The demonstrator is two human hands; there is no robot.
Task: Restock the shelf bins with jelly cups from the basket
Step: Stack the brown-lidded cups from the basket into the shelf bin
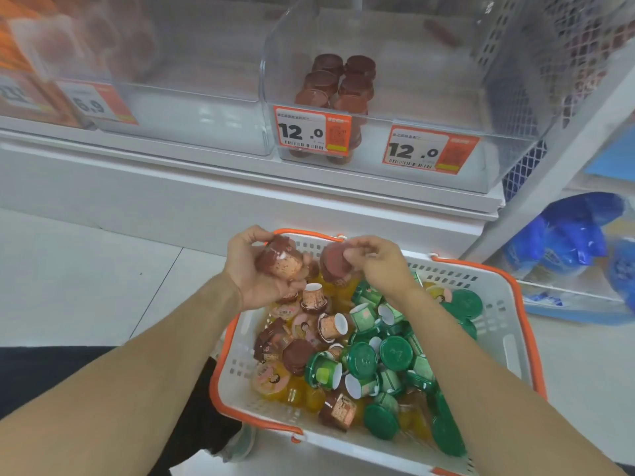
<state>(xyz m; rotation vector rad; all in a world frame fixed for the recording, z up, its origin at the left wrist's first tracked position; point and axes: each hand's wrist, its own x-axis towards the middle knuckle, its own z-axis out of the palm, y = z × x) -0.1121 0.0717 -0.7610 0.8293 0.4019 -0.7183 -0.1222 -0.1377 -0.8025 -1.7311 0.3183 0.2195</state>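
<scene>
At frame centre, above the basket [508,341], a brown jelly cup [280,261] is gripped by the left hand [256,269]; another brown cup [335,264] is pinched by the right hand [378,262].

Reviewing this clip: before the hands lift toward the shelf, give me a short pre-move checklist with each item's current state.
1. Left hand holds brown jelly cups: ok, fingers curl round them.
2. Right hand holds a brown cup: ok, pinched at its lid.
3. Flavour matches target: ok, the clear bin already holds brown cups.
4. Room in that bin: ok, its right part looks bare.
5. Path upward free: ok, nothing between hands and bin.
6. Basket steady on the floor: cannot tell.
</scene>
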